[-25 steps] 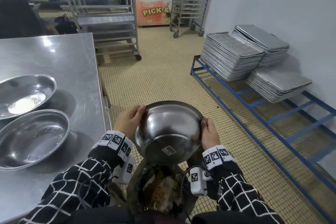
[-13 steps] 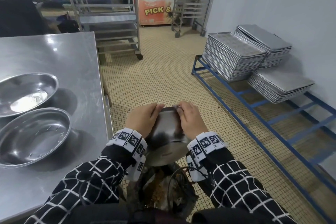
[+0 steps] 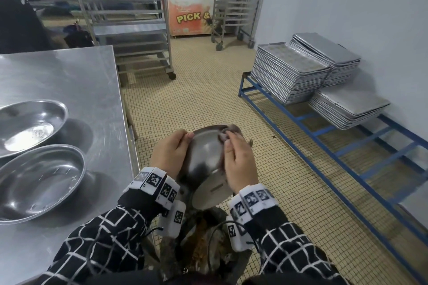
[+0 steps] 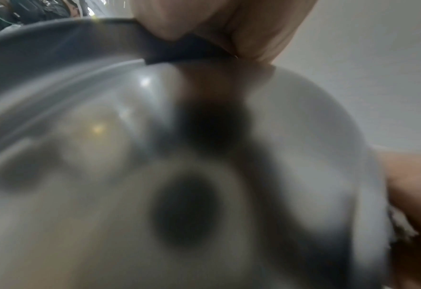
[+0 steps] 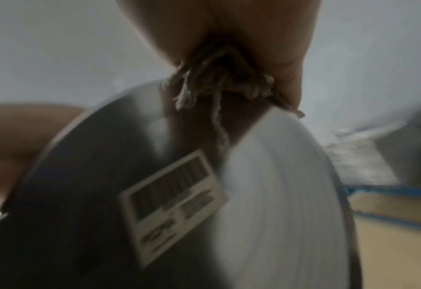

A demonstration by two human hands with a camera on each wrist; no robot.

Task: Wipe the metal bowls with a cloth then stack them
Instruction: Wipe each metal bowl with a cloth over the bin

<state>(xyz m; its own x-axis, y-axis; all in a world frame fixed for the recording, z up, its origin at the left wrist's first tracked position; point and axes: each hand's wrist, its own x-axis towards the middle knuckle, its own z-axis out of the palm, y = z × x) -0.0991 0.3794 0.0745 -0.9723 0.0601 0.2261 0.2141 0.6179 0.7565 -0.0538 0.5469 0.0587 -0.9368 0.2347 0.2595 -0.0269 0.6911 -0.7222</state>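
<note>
Commercial kitchen, floor of small beige mosaic tiles (image 3: 208, 99), pale blue-grey wall (image 3: 347, 7) on the right. Brushed stainless steel table (image 3: 69, 81) fills the 9 o'clock side of the head view, its surface streaky and reflective. On it sit two shallow metal bowls, mouths up and side by side: the far bowl (image 3: 27, 127) at 9 o'clock and the near bowl (image 3: 39, 180) at 8 o'clock, both smooth and shiny; whether their rims touch I cannot tell. Wheeled tray rack (image 3: 129, 18) at 11 o'clock, a second rack (image 3: 238, 0) at 1 o'clock, and between them a chest freezer (image 3: 190, 14) with an orange front reading "PICK &". At 2 to 3 o'clock a blue steel frame shelf (image 3: 324, 134) carries stacks of flat rectangular grey baking trays (image 3: 289, 76).

At centre, off the table over the floor, is the held bowl (image 3: 203, 157), tilted with its base towards the person. It is a round, polished steel bowl with a flat base ring and a white barcode sticker (image 5: 172, 197). The left hand (image 3: 171, 152) grasps the bowl's left rim, thumb on the outside wall. The right hand (image 3: 238, 164) clutches a frayed grey-brown cloth (image 5: 219, 86) and presses it on the bowl's outer wall near the upper rim. Both wear tag-printed wristbands and black sleeves with white grid lines.
</note>
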